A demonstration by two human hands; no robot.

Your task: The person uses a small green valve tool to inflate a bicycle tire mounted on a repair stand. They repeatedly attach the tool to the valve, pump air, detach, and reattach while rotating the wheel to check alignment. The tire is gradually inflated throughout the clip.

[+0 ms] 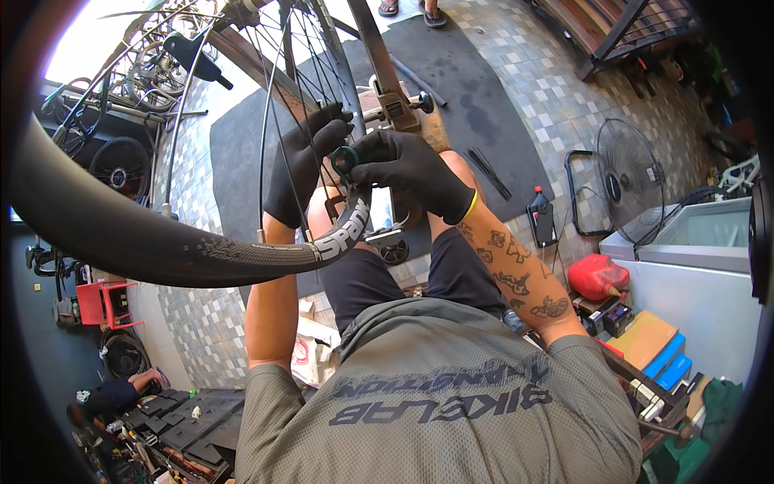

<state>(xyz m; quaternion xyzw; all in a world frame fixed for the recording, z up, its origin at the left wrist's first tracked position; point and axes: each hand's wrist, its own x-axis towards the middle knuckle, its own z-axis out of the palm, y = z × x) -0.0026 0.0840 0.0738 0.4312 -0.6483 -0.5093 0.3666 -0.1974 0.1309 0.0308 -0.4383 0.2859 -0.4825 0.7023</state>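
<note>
A black bicycle rim [185,250] with white lettering curves across the left, its spokes [270,149] running up to the hub at the top. Both my hands wear black gloves and meet at the rim's near right part. Between the thumb and fingers of my right hand [407,173] is a green ring-shaped spoke wrench [345,160], set close against the rim at a spoke's end. My left hand [302,165] is among the spokes, fingers bent inward; what they grip is hidden. Beyond stands a metal wheel stand [395,105] with a black knob.
A dark mat [484,105] covers tiled floor, with thin black rods [490,173] on it. At right are a standing fan [629,181], a red jug [598,277], and a white chest [693,298]. Bicycles [153,73] stand at upper left; another person's feet [431,14] show at the top.
</note>
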